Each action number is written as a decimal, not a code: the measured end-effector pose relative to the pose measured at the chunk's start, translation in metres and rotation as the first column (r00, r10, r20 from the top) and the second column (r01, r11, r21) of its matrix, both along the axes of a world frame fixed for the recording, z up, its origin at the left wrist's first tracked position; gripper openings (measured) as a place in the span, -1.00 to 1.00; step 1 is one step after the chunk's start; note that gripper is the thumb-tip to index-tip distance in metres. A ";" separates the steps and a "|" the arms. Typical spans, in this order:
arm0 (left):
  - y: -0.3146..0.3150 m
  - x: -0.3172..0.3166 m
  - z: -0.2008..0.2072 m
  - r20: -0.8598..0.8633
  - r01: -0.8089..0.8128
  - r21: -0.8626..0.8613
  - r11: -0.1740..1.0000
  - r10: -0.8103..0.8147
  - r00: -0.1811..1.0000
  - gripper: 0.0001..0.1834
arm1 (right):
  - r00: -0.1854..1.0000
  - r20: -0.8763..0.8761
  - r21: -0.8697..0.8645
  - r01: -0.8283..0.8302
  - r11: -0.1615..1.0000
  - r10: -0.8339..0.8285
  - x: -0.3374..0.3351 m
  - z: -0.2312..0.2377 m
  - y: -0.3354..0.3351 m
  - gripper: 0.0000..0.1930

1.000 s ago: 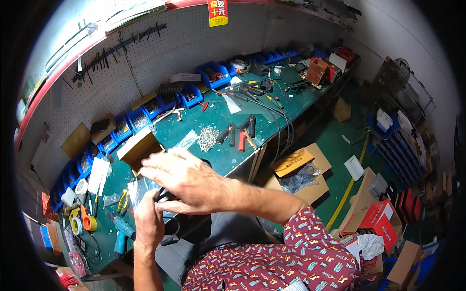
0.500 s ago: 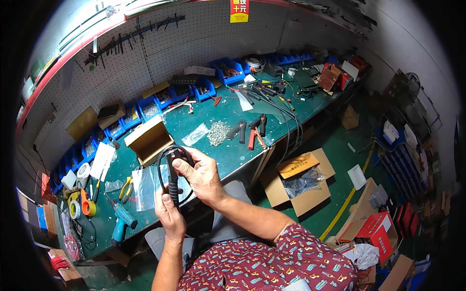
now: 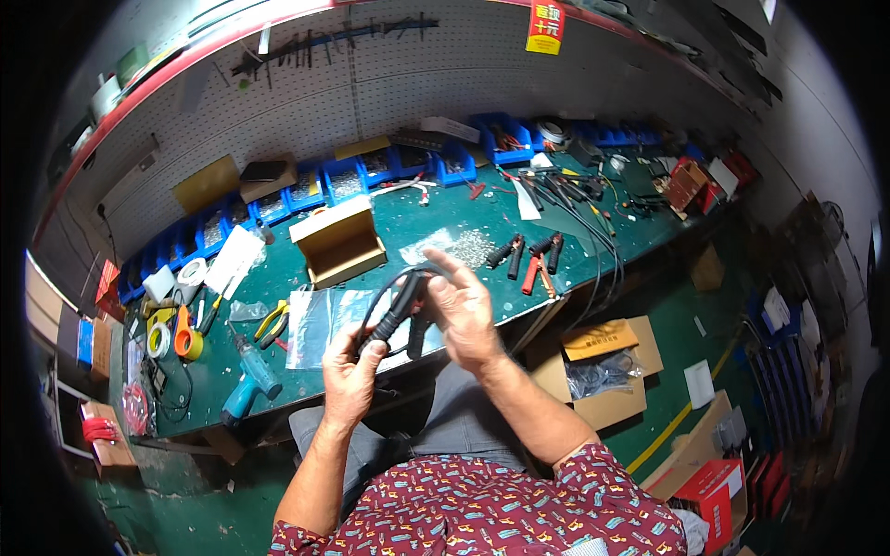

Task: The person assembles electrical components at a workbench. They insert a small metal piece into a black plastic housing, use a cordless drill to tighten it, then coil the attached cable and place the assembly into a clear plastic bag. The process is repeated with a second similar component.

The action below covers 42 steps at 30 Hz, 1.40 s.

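Observation:
My left hand [image 3: 350, 382] is closed round a black ribbed handle [image 3: 392, 315] with a looped black cable [image 3: 369, 310], held above the table's front edge. My right hand [image 3: 468, 320] is beside the upper end of the handle, its fingers stretched out and apart, slightly blurred. A second black grip [image 3: 417, 336] hangs between the hands; whether it joins the first handle I cannot tell. Under the hands lie clear plastic bags [image 3: 320, 324]. An open cardboard box [image 3: 338, 243] stands behind them.
Black and red clamps [image 3: 533, 269] lie to the right of a pile of small metal parts [image 3: 475, 246]. A blue-green power drill [image 3: 250, 380], yellow pliers [image 3: 272, 320] and tape rolls lie left. Blue bins [image 3: 345, 181] line the wall. A carton [image 3: 612, 403] stands right of my knees.
My right hand has opened from its grip on the cable and the upper handle. The handle has tilted to the right in my left hand. The whole view has shifted.

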State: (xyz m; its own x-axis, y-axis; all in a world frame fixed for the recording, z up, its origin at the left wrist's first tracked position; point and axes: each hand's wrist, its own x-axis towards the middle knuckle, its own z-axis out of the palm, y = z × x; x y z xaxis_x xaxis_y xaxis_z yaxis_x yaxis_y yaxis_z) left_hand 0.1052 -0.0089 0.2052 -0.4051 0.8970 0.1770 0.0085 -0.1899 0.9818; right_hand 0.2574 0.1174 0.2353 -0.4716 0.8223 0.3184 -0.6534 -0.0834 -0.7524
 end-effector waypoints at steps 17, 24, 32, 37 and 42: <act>-0.014 -0.019 0.011 -0.289 0.126 -0.100 0.987 -0.150 0.945 -0.66 | 0.887 0.461 0.160 -0.091 0.983 0.007 0.034 0.032 0.015 -0.67; 0.014 -0.017 0.039 -0.600 0.319 -0.001 0.948 -0.256 0.758 -0.71 | 0.492 0.840 0.539 -0.714 0.447 -0.228 0.020 0.054 0.022 -0.44; 0.000 -0.040 -0.011 -0.055 0.173 -0.120 0.978 -0.180 0.982 -0.68 | 0.812 0.559 0.080 -0.257 0.963 0.170 0.013 0.001 -0.001 -0.69; -0.001 -0.002 -0.035 0.253 0.120 0.117 0.986 -0.146 0.956 -0.21 | 0.935 0.353 -0.119 0.029 0.992 0.016 -0.017 -0.029 -0.016 -0.68; 0.019 0.032 -0.043 0.410 -0.168 0.163 0.972 0.088 0.908 -0.36 | 0.925 0.281 -0.136 0.302 0.944 -0.255 -0.049 -0.064 -0.045 -0.64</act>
